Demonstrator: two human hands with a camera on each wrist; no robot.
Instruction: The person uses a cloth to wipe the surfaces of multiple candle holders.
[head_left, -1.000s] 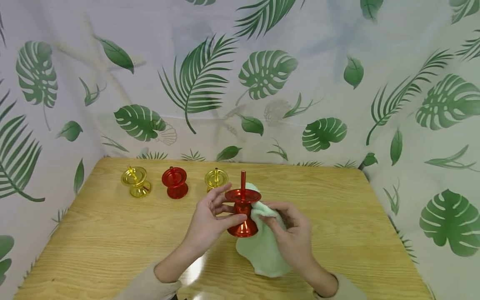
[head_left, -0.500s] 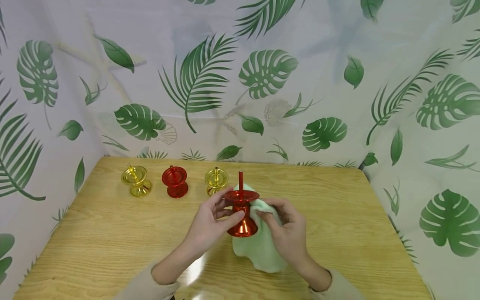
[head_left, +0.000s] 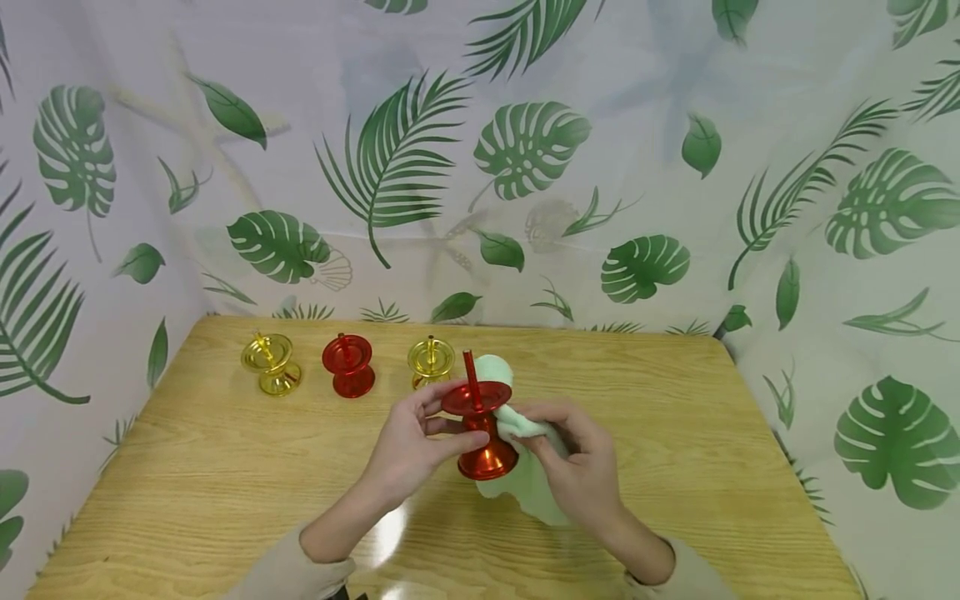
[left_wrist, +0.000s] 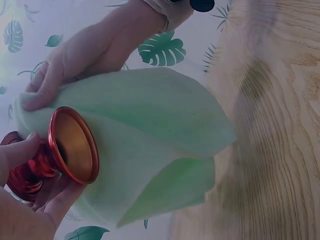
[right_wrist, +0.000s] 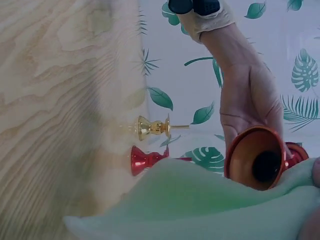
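I see the left hand [head_left: 407, 452] curled round a red holder [head_left: 491, 461]; beside the holder, the right hand [head_left: 588, 471] pinches a cloth [head_left: 531, 490].

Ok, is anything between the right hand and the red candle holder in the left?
Yes: the pale green cloth, pinched in the right hand, lies between that hand and the red candle holder that the left hand grips, bunched near the underside of the holder's upper dish. Nothing else visible stands between them.
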